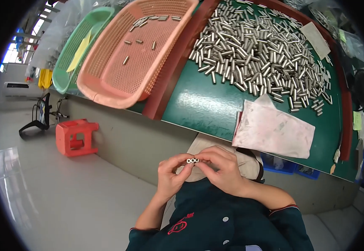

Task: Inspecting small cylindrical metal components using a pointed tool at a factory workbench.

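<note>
Before the green table, the left hand and the right hand together pinch three short metal tubes side by side, their open ends facing the camera. On the table lies a large pile of similar tubes, with a stained cloth just beside it. Left of the pile, a pink basket holds several more.

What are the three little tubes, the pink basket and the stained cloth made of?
The three little tubes: probably metal, since their ring-shaped ends look bright and silvery.
The pink basket: likely moulded plastic, with a smooth rim and many small holes.
The stained cloth: a dull, soft-looking fabric, smudged and limp; maybe cotton, but I can't tell.
</note>
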A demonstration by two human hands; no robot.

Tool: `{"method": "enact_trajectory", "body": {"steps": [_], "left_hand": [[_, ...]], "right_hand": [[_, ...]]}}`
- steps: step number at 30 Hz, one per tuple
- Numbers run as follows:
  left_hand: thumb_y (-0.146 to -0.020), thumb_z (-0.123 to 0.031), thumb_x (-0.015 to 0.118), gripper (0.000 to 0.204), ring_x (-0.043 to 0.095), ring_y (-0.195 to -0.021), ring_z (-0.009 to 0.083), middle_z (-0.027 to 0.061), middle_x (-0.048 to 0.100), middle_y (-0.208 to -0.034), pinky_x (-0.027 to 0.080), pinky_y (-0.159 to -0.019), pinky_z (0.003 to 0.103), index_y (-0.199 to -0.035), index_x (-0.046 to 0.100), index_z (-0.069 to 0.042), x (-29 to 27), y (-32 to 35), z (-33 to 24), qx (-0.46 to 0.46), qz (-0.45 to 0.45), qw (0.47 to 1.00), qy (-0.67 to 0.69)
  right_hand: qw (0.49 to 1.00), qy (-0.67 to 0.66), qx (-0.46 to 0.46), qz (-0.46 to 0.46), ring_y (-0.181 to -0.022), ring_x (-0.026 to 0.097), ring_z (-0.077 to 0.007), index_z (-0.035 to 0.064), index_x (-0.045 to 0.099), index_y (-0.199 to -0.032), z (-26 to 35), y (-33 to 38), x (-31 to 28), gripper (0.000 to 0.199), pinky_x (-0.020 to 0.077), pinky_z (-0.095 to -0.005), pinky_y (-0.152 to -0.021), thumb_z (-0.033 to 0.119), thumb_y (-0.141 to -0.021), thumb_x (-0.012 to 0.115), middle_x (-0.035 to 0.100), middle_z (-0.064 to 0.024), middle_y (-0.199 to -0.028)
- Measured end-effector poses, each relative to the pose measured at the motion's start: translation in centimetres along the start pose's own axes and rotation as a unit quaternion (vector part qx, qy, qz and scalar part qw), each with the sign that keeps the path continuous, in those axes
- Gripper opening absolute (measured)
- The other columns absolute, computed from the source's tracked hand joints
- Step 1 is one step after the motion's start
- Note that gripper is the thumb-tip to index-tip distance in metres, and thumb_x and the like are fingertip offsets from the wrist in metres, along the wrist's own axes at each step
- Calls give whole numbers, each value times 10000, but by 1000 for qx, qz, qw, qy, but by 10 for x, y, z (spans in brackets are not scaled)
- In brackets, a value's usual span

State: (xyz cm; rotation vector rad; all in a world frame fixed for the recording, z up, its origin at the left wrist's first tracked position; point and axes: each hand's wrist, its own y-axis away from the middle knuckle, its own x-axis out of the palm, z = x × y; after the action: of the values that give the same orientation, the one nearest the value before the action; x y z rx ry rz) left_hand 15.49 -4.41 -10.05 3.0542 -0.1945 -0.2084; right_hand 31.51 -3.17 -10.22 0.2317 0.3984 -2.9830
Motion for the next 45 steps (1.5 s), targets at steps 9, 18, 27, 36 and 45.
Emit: {"method": "enact_trajectory", "body": {"steps": [9,18,27,36,45], "left_hand": [[-769,19,599,143,630,-761,164,94,650,-854,506,-709,266,-910,623,13,-18,7,39,-8,-61,997,-52],[-741,25,607,154,621,-722,183,106,644,-847,493,-660,270,-892,622,5,-21,-1,49,25,-61,994,-86],[-747,34,603,116,628,-745,166,100,650,-844,502,-694,260,-862,617,23,-21,0,47,8,-66,992,-104],[-735,44,604,143,633,-768,184,107,651,-856,498,-704,265,-875,621,20,-25,5,58,50,-93,988,-116],[-708,42,602,194,633,-825,218,119,650,-897,494,-740,293,-897,631,10,-35,16,76,71,-123,983,-120]], "right_hand": [[995,-21,76,57,-718,615,-216,-17,630,-900,-37,3,36,162,495,-288,-604,-18,-738,639,608,-108,-835],[994,-33,91,54,-733,606,-179,-30,625,-906,-44,-1,42,164,486,-255,-622,-43,-744,631,600,-93,-849],[987,-69,135,62,-766,590,-164,-27,632,-911,-45,-1,43,173,477,-251,-662,-58,-741,629,597,-87,-861],[989,-51,113,74,-794,604,-175,-17,645,-896,-53,0,52,176,487,-267,-704,-68,-728,628,615,-89,-893],[995,-17,42,85,-770,613,-231,-6,644,-896,-60,2,69,189,491,-291,-649,-48,-712,635,610,-106,-851]]}}
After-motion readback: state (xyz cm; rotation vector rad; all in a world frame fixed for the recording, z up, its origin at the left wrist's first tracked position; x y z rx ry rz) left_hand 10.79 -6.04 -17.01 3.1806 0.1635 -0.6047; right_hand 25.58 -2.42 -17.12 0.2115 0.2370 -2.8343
